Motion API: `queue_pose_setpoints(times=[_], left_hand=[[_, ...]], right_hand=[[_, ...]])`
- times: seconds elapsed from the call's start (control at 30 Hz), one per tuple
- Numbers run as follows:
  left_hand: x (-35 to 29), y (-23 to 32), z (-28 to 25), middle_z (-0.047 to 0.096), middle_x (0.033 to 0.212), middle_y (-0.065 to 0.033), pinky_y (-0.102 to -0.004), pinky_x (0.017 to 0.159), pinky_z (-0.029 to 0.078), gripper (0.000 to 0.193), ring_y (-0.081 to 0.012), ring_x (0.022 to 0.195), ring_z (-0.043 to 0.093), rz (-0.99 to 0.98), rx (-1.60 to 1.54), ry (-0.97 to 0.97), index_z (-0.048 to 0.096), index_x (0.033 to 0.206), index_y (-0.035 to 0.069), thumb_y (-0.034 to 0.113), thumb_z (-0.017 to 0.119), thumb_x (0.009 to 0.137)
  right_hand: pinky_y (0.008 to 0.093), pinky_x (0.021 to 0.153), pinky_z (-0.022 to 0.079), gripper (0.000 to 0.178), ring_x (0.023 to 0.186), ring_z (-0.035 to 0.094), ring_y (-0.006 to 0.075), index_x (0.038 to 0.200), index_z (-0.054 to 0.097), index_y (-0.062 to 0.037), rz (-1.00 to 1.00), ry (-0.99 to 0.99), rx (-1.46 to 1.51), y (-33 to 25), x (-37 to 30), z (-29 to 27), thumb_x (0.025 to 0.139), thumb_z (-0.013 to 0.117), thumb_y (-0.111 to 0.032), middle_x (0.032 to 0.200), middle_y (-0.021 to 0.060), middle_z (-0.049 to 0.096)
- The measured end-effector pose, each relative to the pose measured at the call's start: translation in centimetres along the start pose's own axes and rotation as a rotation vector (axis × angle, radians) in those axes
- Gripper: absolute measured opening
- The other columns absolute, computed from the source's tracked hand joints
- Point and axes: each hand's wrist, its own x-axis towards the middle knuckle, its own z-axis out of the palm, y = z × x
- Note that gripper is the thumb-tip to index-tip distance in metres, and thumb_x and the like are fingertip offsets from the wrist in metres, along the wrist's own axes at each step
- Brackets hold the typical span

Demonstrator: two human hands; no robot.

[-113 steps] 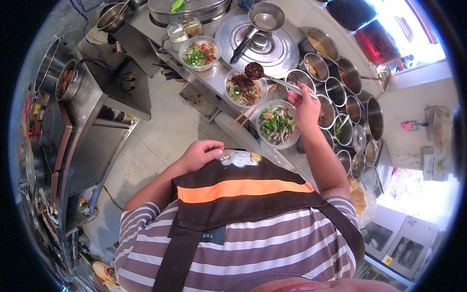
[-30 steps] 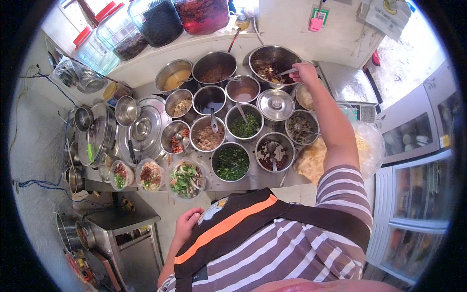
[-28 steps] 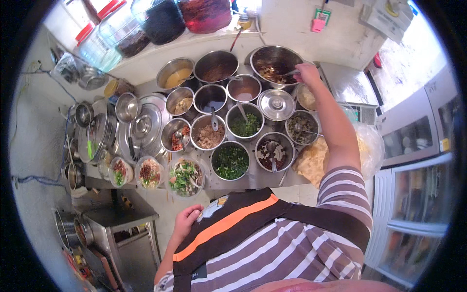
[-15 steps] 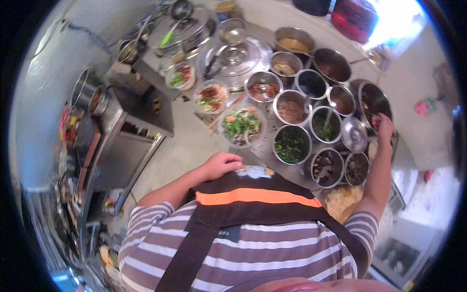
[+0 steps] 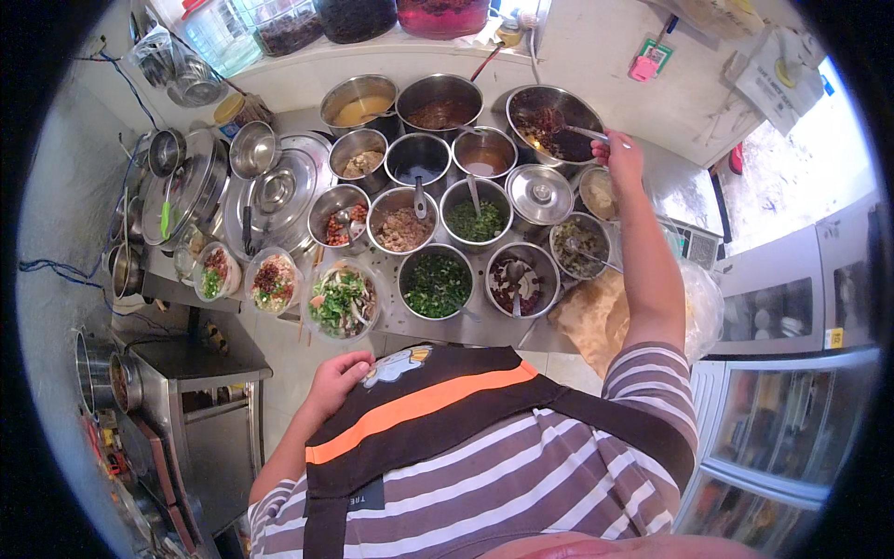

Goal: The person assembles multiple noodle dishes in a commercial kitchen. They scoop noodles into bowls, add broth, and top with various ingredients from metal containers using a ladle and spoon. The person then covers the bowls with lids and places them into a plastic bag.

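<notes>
My right hand point(image 5: 617, 156) is closed round the handle of a metal spoon point(image 5: 582, 133). The spoon reaches into a wide steel pot point(image 5: 515, 104) of dark red, oily sauce at the back right. Its bowl cannot be made out in the sauce. My left hand point(image 5: 339, 380) rests against the upper edge of my black apron point(image 5: 438, 391), fingers loosely bent, holding nothing I can see. In front of it stands a clear plastic bowl point(image 5: 371, 321) of chopped greens and mushroom-like pieces. Two more filled bowls, one with dark red sauce point(image 5: 273, 271) and one with greens point(image 5: 215, 281), stand to its left.
Several steel pots crowd the counter, among them chopped greens point(image 5: 436, 282), minced filling point(image 5: 402, 224) and a lidded pot point(image 5: 540, 190). A large round lid point(image 5: 279, 186) lies at the left. Large jars point(image 5: 442, 14) line the back ledge. A glass-door fridge point(image 5: 782, 419) stands right.
The view has turned to the right. My right hand has come up from the red sauce pot's inside to above its right rim, the spoon handle now visible. My left hand stays by the apron.
</notes>
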Motion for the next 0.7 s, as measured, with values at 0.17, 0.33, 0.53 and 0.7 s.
queue_pose_setpoints(times=[0.17, 0.33, 0.53, 0.7], left_hand=[[-0.1, 0.4, 0.3, 0.059, 0.092, -0.0047, -0.0237, 0.077, 0.040, 0.032, -0.0106, 0.084, 0.052, 0.018, 0.029, -0.009, 0.056, 0.101, -0.003, 0.022, 0.055, 0.081], [-0.1, 0.7, 0.1, 0.059, 0.093, -0.0054, -0.0238, 0.076, 0.040, 0.032, -0.0109, 0.084, 0.052, 0.041, 0.090, -0.029, 0.056, 0.100, -0.003, 0.023, 0.054, 0.080], [-1.1, -0.4, -0.5, 0.060, 0.093, -0.0074, -0.0258, 0.078, 0.041, 0.034, -0.0132, 0.086, 0.053, 0.010, 0.111, 0.016, 0.056, 0.100, -0.003, 0.025, 0.054, 0.080], [-1.4, -1.1, -1.9, 0.060, 0.097, -0.0118, -0.0283, 0.080, 0.041, 0.039, -0.0165, 0.089, 0.055, 0.078, 0.214, 0.021, 0.056, 0.101, -0.001, 0.031, 0.055, 0.079]], right_hand=[[0.0238, 0.053, 0.045, 0.026, 0.057, 0.057, 0.0138, 0.094, 0.056, 0.0006, -0.038, 0.060, -0.064, 0.5, -0.7, -0.4, 0.083, 0.048, -0.022, 0.072, 0.0121, 0.061], [0.0237, 0.052, 0.045, 0.027, 0.057, 0.057, 0.0144, 0.093, 0.056, 0.0014, 0.004, 0.130, 0.000, 1.1, -0.4, -1.0, 0.083, 0.049, -0.022, 0.071, 0.0128, 0.061], [0.0312, 0.059, 0.045, 0.027, 0.064, 0.058, 0.0213, 0.091, 0.058, -0.0015, -0.114, 0.131, -0.202, 4.2, 1.4, -2.1, 0.082, 0.049, -0.026, 0.073, 0.0132, 0.061], [0.0320, 0.063, 0.045, 0.024, 0.069, 0.057, 0.0209, 0.084, 0.060, -0.0031, -0.026, 0.129, -0.172, 4.5, 2.4, -3.5, 0.081, 0.048, -0.023, 0.076, 0.0097, 0.060]])
